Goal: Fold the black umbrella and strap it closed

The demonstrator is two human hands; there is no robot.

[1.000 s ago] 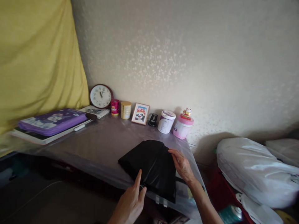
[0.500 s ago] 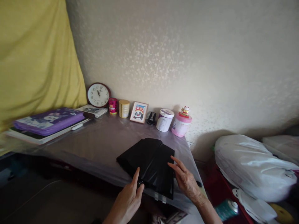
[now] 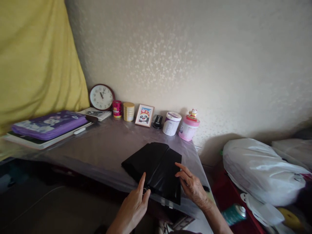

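Note:
A black plastic bag (image 3: 156, 165), folded flat into a fan-like shape with creases, lies at the near edge of the table. My left hand (image 3: 133, 208) is at its near left edge, index finger stretched over the bag and thumb apart. A small ring-like glint shows between them; the other fingers are hidden. At the bag's right edge is my right hand (image 3: 193, 188), its fingers apart and slightly bent, fingertips over the black plastic. Whether the fingertips press on it I cannot tell.
Along the wall stand a clock (image 3: 101, 97), a pink can (image 3: 117, 109), a yellow canister (image 3: 128, 111), a panda picture frame (image 3: 144, 115) and two tubs. A purple case (image 3: 50, 125) lies left. Right of the table are a white bag (image 3: 258, 170) and a spray can (image 3: 234, 214).
My right hand's fingers have drawn together and bent slightly at the bag's right edge. My left hand and the bag stay nearly as they were; the view has shifted slightly.

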